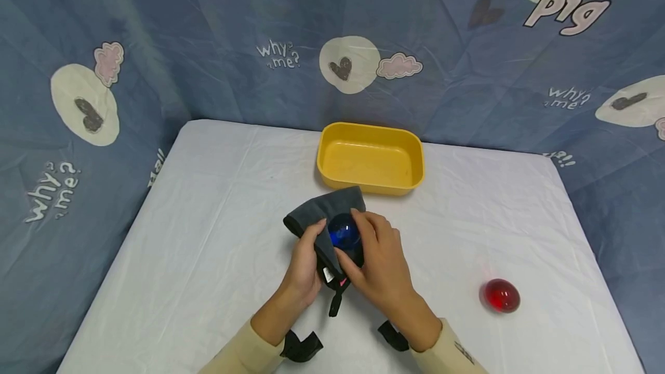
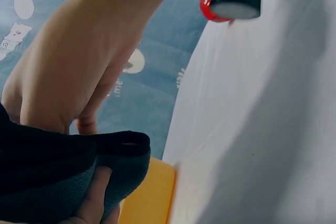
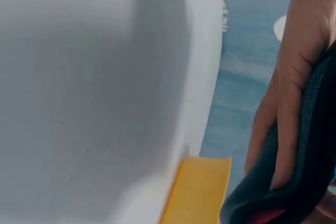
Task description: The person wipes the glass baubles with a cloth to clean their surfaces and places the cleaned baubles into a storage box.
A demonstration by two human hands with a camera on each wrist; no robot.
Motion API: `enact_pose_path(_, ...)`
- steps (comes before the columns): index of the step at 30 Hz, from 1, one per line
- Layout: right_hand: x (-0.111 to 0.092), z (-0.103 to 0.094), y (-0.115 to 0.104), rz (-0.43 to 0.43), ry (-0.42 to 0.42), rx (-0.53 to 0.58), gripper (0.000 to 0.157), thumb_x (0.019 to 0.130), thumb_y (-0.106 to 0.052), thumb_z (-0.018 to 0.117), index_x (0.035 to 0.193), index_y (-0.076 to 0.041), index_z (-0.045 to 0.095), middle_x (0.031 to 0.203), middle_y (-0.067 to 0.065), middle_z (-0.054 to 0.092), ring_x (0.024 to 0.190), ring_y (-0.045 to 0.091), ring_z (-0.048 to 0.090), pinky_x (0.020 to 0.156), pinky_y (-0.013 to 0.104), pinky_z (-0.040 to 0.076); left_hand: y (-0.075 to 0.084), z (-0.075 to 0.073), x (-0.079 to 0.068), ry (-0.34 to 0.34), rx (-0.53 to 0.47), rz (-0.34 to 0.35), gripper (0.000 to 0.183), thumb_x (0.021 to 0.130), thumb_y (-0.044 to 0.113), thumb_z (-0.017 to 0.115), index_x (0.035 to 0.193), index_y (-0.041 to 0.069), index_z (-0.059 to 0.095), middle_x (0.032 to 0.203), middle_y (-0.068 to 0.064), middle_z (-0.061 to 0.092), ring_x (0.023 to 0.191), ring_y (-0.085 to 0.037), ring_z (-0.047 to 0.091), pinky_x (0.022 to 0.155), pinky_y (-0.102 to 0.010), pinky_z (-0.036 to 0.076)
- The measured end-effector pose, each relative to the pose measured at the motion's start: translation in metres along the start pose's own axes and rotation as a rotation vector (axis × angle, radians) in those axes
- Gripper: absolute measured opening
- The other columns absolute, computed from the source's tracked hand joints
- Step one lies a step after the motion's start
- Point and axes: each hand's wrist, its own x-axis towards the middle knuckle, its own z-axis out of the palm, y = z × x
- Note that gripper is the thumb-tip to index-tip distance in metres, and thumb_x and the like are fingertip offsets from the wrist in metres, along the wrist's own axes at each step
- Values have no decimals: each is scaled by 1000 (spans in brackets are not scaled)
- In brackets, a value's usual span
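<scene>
In the head view my left hand [image 1: 301, 267] grips a folded dark grey fleece cloth [image 1: 322, 205] with black edging, a white label and a short black strap. Its thumb lies on top of the cloth. A shiny, see-through blue ball [image 1: 343, 231] sits against the fleece. Around it curl the thumb and fingers of my right hand [image 1: 384, 264]. In the left wrist view, left fingers [image 2: 94, 198] press into the cloth [image 2: 47, 182]. The right wrist view has the left hand [image 3: 294, 93] over the cloth [image 3: 302, 182], with the ball mostly hidden.
A yellow rectangular tray [image 1: 371, 188] stands at the back of the white-covered table [image 1: 223, 218], just beyond the cloth. To the right lies a see-through red ball [image 1: 501, 296]. Blue printed fabric [image 1: 234, 91] hangs around the table. Black straps [image 1: 301, 348] are on both wrists.
</scene>
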Motion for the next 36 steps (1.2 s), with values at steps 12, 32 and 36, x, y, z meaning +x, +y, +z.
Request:
enact_pose_path(12,3,-1,4,87,-9,82,57,94,-41,78,126,2,60,112,13,59,101,27,56,85,40,53,-3,1,-1,22,-19,-28,65,108,35,40,161,1,25,161,-16,33,141,-24,37,115,-32,35)
enact_pose_path(32,2,-23,9,93,-143,212,71,89,-29,86,149,-9,53,136,7,60,120,22,58,101,44,52,0,-1,-1,15,-23,-14,70,109,41,38,164,4,15,165,-17,26,149,-29,30,123,-40,28)
enact_pose_path(36,2,-21,5,-31,-105,62,71,87,-27,88,145,-3,55,133,16,58,118,30,61,100,45,53,0,1,0,16,-13,-18,67,109,41,38,161,2,23,160,-17,33,143,-27,37,117,-35,35)
